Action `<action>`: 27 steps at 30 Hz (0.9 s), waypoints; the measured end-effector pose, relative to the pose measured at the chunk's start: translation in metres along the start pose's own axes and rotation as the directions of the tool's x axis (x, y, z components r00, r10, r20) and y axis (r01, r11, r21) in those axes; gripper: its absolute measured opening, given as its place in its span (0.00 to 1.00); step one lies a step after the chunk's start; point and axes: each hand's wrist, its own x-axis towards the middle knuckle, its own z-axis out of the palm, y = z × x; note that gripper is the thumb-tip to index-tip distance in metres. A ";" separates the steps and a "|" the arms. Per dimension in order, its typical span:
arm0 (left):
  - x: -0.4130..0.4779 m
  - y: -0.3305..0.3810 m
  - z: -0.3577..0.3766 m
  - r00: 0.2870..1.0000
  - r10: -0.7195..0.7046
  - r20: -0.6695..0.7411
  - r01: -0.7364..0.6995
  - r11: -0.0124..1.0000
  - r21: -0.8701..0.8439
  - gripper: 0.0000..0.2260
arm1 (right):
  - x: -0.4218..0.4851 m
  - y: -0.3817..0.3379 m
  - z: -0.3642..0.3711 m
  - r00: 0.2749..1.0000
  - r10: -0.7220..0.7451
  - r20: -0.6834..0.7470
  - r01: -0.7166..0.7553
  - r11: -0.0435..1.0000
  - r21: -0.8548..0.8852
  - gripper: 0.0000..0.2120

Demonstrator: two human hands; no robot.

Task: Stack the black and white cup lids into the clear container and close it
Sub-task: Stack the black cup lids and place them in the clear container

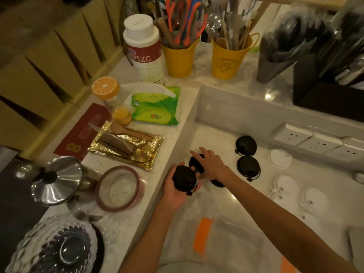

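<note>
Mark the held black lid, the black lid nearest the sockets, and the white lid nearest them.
Held black lid (185,179): head view, top centre.
Black lid nearest sockets (246,145): head view, dome centre.
White lid nearest sockets (279,159): head view, flat centre.

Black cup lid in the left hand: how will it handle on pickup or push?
Probably light: the left hand cups the black cup lid loosely. Likely thin, slightly flexible plastic, judging by its shallow glossy dome. Flat on the counter, it should slide rather than roll.
</note>
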 end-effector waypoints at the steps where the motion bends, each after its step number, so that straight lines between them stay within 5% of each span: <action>1: 0.000 -0.001 -0.003 1.000 -0.005 0.001 0.005 1.000 0.001 0.13 | 0.003 -0.003 0.001 1.000 -0.009 -0.006 0.009 0.998 -0.060 0.44; 3: -0.003 -0.002 -0.005 1.000 0.001 0.014 -0.001 1.000 0.007 0.14 | 0.004 -0.004 -0.001 1.000 0.003 -0.022 -0.004 0.999 -0.049 0.42; 6: -0.010 0.000 -0.003 1.000 -0.009 0.026 0.008 0.999 0.049 0.17 | -0.010 0.007 -0.020 0.997 0.082 0.013 -0.080 0.909 0.409 0.43; 8: -0.016 0.001 -0.002 0.999 -0.024 0.041 0.020 0.994 0.111 0.20 | -0.034 0.019 -0.033 0.992 0.102 0.068 -0.115 0.582 0.805 0.37; 11: -0.025 -0.002 0.005 0.997 -0.057 0.059 0.041 0.970 0.242 0.22 | -0.082 0.029 -0.036 0.981 0.082 0.175 -0.150 -0.247 0.957 0.23; 13: -0.031 -0.010 0.016 0.994 -0.076 0.072 0.050 0.947 0.317 0.23 | -0.111 0.026 -0.027 0.977 0.135 0.164 -0.094 -0.418 0.904 0.16; 21: -0.060 -0.049 0.042 0.969 -0.087 0.233 -0.022 0.904 0.427 0.24 | -0.179 -0.015 0.003 0.907 0.421 0.015 0.076 -0.197 0.977 0.21; 27: -0.080 -0.063 0.038 0.953 -0.098 0.288 -0.023 0.921 0.388 0.23 | -0.200 -0.033 0.014 0.837 0.508 -0.202 0.032 0.324 0.946 0.22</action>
